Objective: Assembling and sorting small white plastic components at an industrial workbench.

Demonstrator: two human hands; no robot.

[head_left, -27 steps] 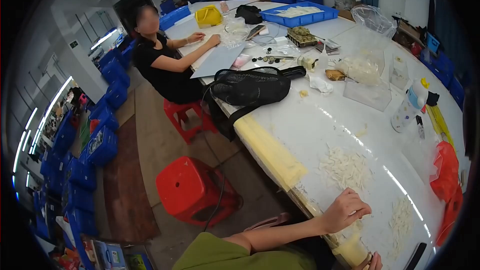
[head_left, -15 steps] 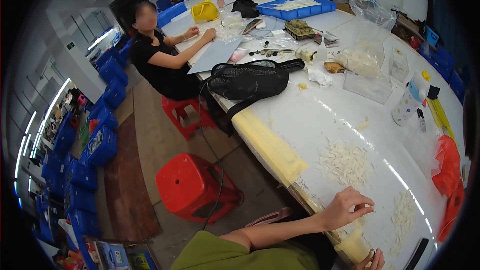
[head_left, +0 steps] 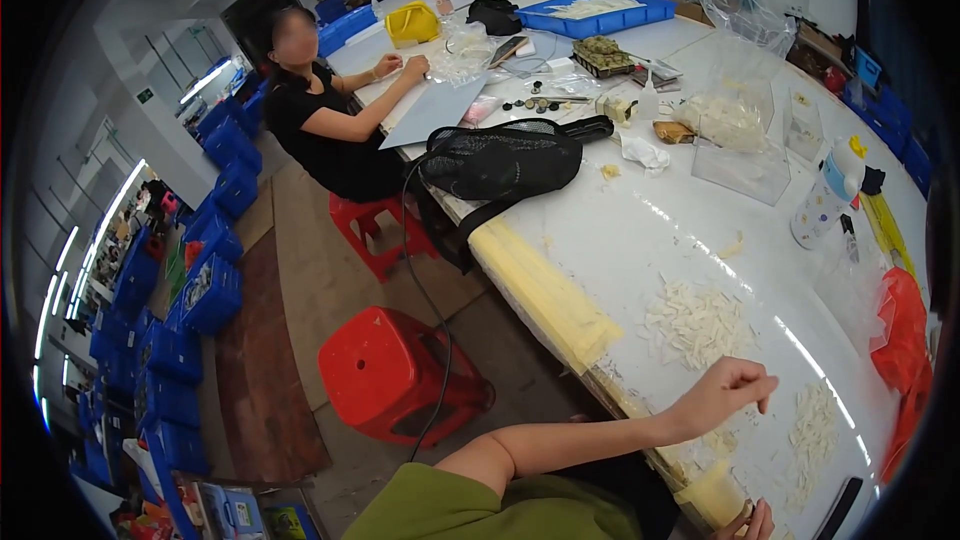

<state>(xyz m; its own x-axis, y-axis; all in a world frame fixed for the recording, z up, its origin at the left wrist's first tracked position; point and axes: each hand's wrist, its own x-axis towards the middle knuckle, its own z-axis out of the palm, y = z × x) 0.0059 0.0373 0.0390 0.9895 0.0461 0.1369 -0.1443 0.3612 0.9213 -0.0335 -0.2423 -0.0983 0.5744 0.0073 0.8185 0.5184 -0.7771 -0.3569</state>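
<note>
Two pale piles [head_left: 700,325] lie loose; a blue tray [head_left: 628,21] holds strips [head_left: 597,6].

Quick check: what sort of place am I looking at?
Probably a small workshop for handwork on little parts: a pile of small white pieces on a long white table, a model tank, and a row of blue crates.

- 4 o'clock from the view's centre: white strips [head_left: 698,325], matt, plastic-looking
- 3 o'clock: table [head_left: 640,255], smooth, glossy white
- 3 o'clock: red bag [head_left: 903,325], thin, crinkled plastic
- 2 o'clock: tissue [head_left: 645,153], crumpled matt paper
- 1 o'clock: black bag [head_left: 515,165], mesh cloth
- 7 o'clock: stool [head_left: 375,365], smooth, shiny red plastic
- 6 o'clock: sleeve [head_left: 425,505], matt green cloth
</note>
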